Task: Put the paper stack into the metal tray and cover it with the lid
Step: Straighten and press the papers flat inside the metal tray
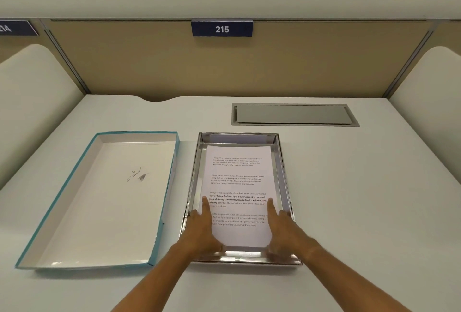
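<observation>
The shiny metal tray [283, 169] sits in the middle of the desk. Inside it lies the white paper stack [238, 179], printed with short paragraphs of text. My left hand [200, 227] rests on the stack's near left edge, index finger stretched forward and pressing the paper. My right hand [280, 227] mirrors it on the near right edge, its index finger also flat on the sheet. Neither hand grips anything. The lid [99, 202], teal outside and white inside, lies upside down on the desk left of the tray.
A grey cable hatch [291, 114] is set flush into the desk behind the tray. Tan partition walls with a "215" sign [222, 29] close off the back, and curved white dividers stand at both sides.
</observation>
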Motion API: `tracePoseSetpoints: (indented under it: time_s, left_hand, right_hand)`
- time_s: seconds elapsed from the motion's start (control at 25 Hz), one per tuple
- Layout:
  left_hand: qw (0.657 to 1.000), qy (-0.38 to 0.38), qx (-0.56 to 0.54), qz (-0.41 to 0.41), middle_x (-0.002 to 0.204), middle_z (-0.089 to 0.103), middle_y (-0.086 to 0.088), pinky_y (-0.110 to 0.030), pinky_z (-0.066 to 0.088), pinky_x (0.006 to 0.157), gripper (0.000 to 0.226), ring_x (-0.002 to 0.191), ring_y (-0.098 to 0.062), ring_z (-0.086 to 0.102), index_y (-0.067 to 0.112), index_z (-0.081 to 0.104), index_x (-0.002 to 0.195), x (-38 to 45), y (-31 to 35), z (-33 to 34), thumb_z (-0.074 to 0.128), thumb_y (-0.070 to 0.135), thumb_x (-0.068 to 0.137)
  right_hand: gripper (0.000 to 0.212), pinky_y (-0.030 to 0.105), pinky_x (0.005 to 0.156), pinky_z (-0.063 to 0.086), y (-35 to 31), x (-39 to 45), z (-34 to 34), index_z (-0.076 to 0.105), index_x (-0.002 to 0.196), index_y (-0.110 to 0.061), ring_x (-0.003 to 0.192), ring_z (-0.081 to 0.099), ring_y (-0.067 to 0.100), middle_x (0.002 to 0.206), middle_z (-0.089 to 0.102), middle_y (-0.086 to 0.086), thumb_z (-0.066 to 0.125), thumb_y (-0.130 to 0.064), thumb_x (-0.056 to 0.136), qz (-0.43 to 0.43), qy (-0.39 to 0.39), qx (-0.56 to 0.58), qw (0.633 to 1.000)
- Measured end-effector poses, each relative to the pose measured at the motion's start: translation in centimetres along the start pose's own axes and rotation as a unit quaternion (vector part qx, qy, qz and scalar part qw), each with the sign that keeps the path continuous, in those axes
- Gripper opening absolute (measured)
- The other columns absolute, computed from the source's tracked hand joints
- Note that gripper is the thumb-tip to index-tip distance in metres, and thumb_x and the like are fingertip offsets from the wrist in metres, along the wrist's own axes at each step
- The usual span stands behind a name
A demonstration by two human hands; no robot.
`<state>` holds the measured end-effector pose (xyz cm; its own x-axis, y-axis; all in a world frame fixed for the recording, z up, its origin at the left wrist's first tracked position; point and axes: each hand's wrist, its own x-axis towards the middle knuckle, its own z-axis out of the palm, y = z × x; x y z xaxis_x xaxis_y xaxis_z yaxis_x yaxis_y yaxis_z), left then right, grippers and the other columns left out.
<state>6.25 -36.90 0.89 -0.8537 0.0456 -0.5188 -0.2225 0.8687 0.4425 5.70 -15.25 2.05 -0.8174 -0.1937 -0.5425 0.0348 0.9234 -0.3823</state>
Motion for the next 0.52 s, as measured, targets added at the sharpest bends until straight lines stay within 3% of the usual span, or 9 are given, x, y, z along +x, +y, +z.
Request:
tracePoseSetpoints:
  time_s: [0.08, 0.2, 0.32, 0.44, 0.52]
  left_hand:
    - [0.992, 0.01, -0.126, -0.005, 0.141, 0.045, -0.01, -0.043, 0.046, 0.102, 0.11, 0.122, -0.028, 0.051, 0.018, 0.014, 0.149, 1.0, 0.7, -1.6, 0.079, 0.048, 0.065]
    - [0.949, 0.043, -0.311, -0.038, 0.128, 0.063, -0.007, -0.052, 0.045, 0.101, 0.065, 0.112, -0.032, 0.06, 0.018, 0.05, 0.131, 2.6, 2.3, -3.8, 0.052, 0.062, 0.083]
    - [0.871, 0.028, -0.484, -0.076, 0.117, 0.067, -0.008, -0.054, 0.044, 0.101, 0.071, 0.107, -0.035, 0.063, 0.019, 0.053, 0.13, 4.1, 3.2, -5.4, 0.023, 0.068, 0.089]
    - [0.823, 0.029, -0.558, -0.101, 0.094, 0.073, -0.003, -0.034, 0.052, 0.077, 0.081, 0.068, -0.019, 0.072, 0.018, 0.053, 0.126, 5.0, 2.9, -6.9, 0.011, 0.074, 0.085]
    - [0.811, 0.029, -0.57, -0.126, 0.123, 0.063, -0.014, -0.036, 0.042, 0.081, 0.097, 0.071, -0.018, 0.064, 0.007, 0.036, 0.142, 5.3, 2.6, -7.3, 0.009, 0.078, 0.081]
  right_hand:
    - [0.114, 0.036, 0.103, 0.045, -0.1, 1.3, -1.8, 0.001, 0.152, -0.007, 0.127, 0.047, 0.032, 0.143, 0.041, 0.02, 0.08, -0.025, 0.072, 0.021, -0.001, 0.101, 0.995]
    - [0.065, 0.033, 0.092, 0.051, -0.8, 3.3, -3.6, 0.044, 0.131, -0.01, 0.111, 0.059, 0.023, 0.125, 0.062, 0.006, 0.073, -0.031, 0.077, 0.042, 0.091, 0.257, 0.961]
    - [0.04, 0.037, 0.089, 0.052, -1.2, 5.6, -4.1, 0.056, 0.112, -0.014, 0.104, 0.062, 0.023, 0.11, 0.065, 0.001, 0.066, -0.04, 0.084, 0.078, 0.112, 0.374, 0.917]
    - [0.026, 0.033, 0.073, 0.051, -1.3, 7.2, -4.6, 0.053, 0.096, -0.021, 0.087, 0.064, 0.021, 0.089, 0.065, -0.005, 0.057, -0.045, 0.088, 0.102, 0.125, 0.416, 0.895]
    - [0.028, 0.031, 0.063, 0.05, -1.1, 7.8, -5.0, 0.058, 0.095, -0.017, 0.08, 0.066, 0.02, 0.084, 0.067, -0.003, 0.053, -0.044, 0.089, 0.113, 0.126, 0.422, 0.891]
